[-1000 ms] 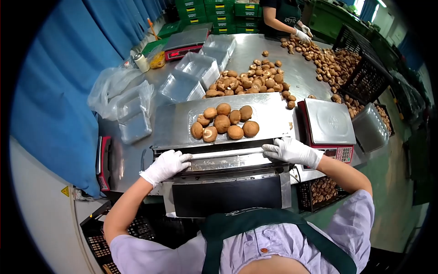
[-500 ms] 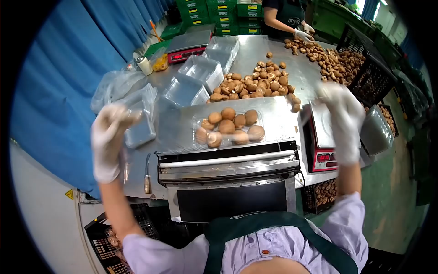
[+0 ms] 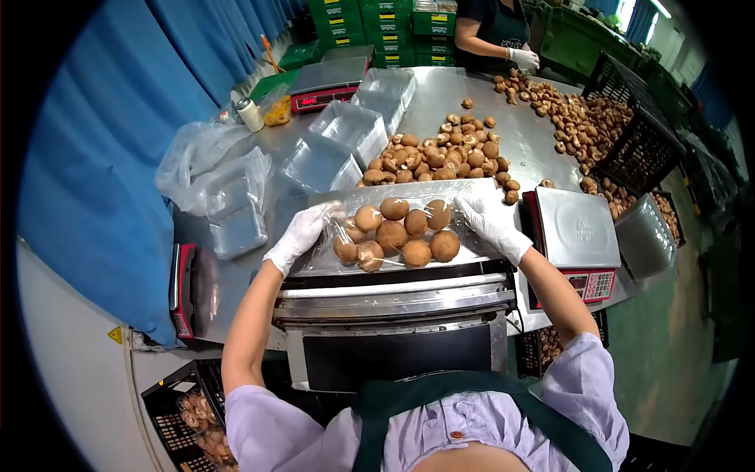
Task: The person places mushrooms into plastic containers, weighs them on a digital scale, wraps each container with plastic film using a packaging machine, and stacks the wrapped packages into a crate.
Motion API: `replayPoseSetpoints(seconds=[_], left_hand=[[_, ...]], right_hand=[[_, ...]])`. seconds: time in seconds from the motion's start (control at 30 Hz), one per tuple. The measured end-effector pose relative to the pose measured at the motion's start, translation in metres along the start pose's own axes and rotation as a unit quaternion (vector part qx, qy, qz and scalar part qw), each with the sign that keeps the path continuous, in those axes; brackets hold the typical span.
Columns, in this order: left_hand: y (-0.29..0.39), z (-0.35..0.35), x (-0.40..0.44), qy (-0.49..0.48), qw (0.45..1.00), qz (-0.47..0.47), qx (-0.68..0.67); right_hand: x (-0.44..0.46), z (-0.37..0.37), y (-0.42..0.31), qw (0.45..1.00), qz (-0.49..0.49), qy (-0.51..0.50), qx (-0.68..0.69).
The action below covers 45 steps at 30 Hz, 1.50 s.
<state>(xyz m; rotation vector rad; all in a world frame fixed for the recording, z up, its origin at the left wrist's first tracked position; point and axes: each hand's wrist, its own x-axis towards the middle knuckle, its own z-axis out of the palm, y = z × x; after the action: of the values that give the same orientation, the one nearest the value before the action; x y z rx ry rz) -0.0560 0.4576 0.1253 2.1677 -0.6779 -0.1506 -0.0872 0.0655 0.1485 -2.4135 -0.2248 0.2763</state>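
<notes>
Brown mushrooms (image 3: pixel 391 234) lie in a clear plastic tray on the metal top of the wrapping machine (image 3: pixel 393 297). Clear plastic wrap (image 3: pixel 465 241) stretches over them, shiny and creased. At the tray's left end, my gloved left hand (image 3: pixel 303 233) has its fingers closed on the edge of the wrap. My gloved right hand (image 3: pixel 497 226) grips the wrap at the right end, fingertips partly hidden against the tray.
Loose mushrooms (image 3: pixel 448 153) are heaped behind the machine. Clear trays (image 3: pixel 318 161) and plastic bags (image 3: pixel 200 161) lie left. A scale (image 3: pixel 580 228) stands right, another (image 3: pixel 183 291) left. A black crate (image 3: pixel 641 130) spills mushrooms; a co-worker's gloved hand (image 3: pixel 523 58) is beyond.
Both hands have come down and inward from raised positions at either side to the ends of the tray. The wrap now lies over the mushrooms. The co-worker's hands have shifted slightly.
</notes>
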Motion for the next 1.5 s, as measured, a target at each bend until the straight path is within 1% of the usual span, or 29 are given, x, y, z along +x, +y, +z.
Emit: replayPoseSetpoints(seconds=[0.07, 0.13, 0.17, 0.2, 0.23, 0.27, 0.3, 0.33, 0.43, 0.47, 0.5, 0.53, 0.57, 0.6, 0.63, 0.67, 0.73, 0.8, 0.83, 0.87, 0.93, 1.0, 1.1, 1.2, 1.27, 1.33, 1.4, 1.47, 1.5], left_hand=[[0.031, -0.007, -0.002, -0.060, 0.956, -0.287, -0.020], [0.010, 0.014, -0.017, -0.001, 0.911, -0.320, -0.259], [0.017, 0.018, -0.022, 0.044, 0.870, -0.353, -0.341], [0.023, 0.016, -0.026, 0.048, 0.871, -0.353, -0.339], [0.029, 0.014, -0.030, 0.070, 0.862, -0.352, -0.357], [0.033, 0.013, -0.032, 0.090, 0.853, -0.352, -0.374], [0.019, 0.010, -0.034, 0.068, 0.867, -0.346, -0.353], [0.015, 0.012, -0.034, 0.066, 0.868, -0.344, -0.352], [0.056, 0.017, -0.027, 0.069, 0.924, -0.376, -0.029], [0.062, 0.021, -0.023, 0.068, 0.925, -0.373, -0.029], [0.067, 0.025, -0.020, 0.061, 0.929, -0.364, 0.033], [0.070, 0.027, -0.021, 0.054, 0.929, -0.355, 0.094], [0.065, 0.032, -0.022, 0.085, 0.937, -0.290, 0.173], [0.060, 0.039, -0.027, 0.134, 0.942, -0.252, 0.177], [0.057, 0.045, -0.038, 0.172, 0.952, -0.233, 0.101], [0.080, 0.047, -0.053, 0.211, 0.954, -0.212, 0.026], [0.116, 0.064, -0.100, 0.296, 0.948, -0.117, 0.020], [0.124, 0.094, -0.157, 0.284, 0.946, -0.138, 0.077], [0.123, 0.115, -0.184, 0.272, 0.942, -0.192, 0.050], [0.122, 0.134, -0.207, 0.260, 0.934, -0.243, 0.024], [0.125, 0.157, -0.237, 0.216, 0.931, -0.288, 0.053], [0.138, 0.157, -0.233, 0.179, 0.917, -0.356, 0.025], [0.116, 0.162, -0.227, 0.111, 0.899, -0.408, 0.118], [0.122, 0.144, -0.211, 0.044, 0.884, -0.459, 0.082], [0.108, 0.148, -0.223, 0.078, 0.892, -0.437, 0.083], [0.134, 0.131, -0.221, 0.158, 0.876, -0.455, 0.002], [0.143, 0.127, -0.235, 0.190, 0.853, -0.485, -0.017], [0.136, 0.141, -0.262, 0.156, 0.864, -0.478, -0.001], [0.133, 0.156, -0.272, 0.141, 0.855, -0.499, -0.027]], right_hand=[[-0.004, 0.006, 0.003, 0.999, 0.047, 0.007, 0.020], [-0.007, 0.015, 0.007, 0.995, 0.089, 0.012, 0.037], [-0.007, 0.021, 0.008, 0.974, 0.129, 0.036, 0.185], [-0.006, 0.025, 0.009, 0.928, 0.166, 0.057, 0.329], [-0.006, 0.024, 0.014, 0.962, 0.103, 0.077, 0.241], [-0.007, 0.026, 0.014, 0.962, 0.102, 0.077, 0.243], [-0.009, 0.027, 0.015, 0.973, 0.013, 0.189, 0.129], [-0.013, 0.027, 0.016, 0.952, -0.075, 0.296, 0.009], [-0.022, 0.022, 0.003, 0.995, 0.030, 0.095, 0.012], [-0.022, 0.027, 0.001, 0.997, 0.037, 0.051, 0.040], [-0.026, 0.030, -0.001, 0.992, -0.020, 0.096, -0.080], [-0.031, 0.032, -0.003, 0.992, -0.018, 0.098, -0.080], [-0.038, 0.033, -0.007, 0.991, -0.023, 0.128, -0.013], [-0.044, 0.035, -0.009, 0.986, -0.029, 0.156, 0.054], [-0.052, 0.044, -0.007, 0.968, -0.079, 0.218, 0.092], [-0.069, 0.043, -0.007, 0.977, -0.067, 0.192, 0.071], [-0.134, 0.049, -0.018, 0.970, -0.107, 0.197, 0.097], [-0.191, 0.069, -0.011, 0.979, -0.115, 0.162, 0.043], [-0.211, 0.078, -0.013, 0.975, -0.128, 0.174, 0.060], [-0.227, 0.093, -0.002, 0.978, -0.099, 0.135, 0.121], [-0.252, 0.118, 0.009, 0.988, -0.057, 0.117, 0.087], [-0.254, 0.140, 0.024, 0.995, 0.017, 0.071, 0.063], [-0.236, 0.130, 0.014, 0.999, 0.024, 0.016, -0.017], [-0.222, 0.112, 0.012, 0.998, 0.018, -0.051, -0.007], [-0.219, 0.090, -0.005, 0.999, 0.026, -0.034, -0.034], [-0.226, 0.067, -0.017, 0.992, 0.015, 0.088, 0.084], [-0.237, 0.044, -0.026, 0.978, 0.049, 0.146, 0.139], [-0.251, 0.040, -0.015, 0.983, 0.079, 0.115, 0.121], [-0.255, 0.048, -0.001, 0.990, 0.121, 0.031, 0.067]])
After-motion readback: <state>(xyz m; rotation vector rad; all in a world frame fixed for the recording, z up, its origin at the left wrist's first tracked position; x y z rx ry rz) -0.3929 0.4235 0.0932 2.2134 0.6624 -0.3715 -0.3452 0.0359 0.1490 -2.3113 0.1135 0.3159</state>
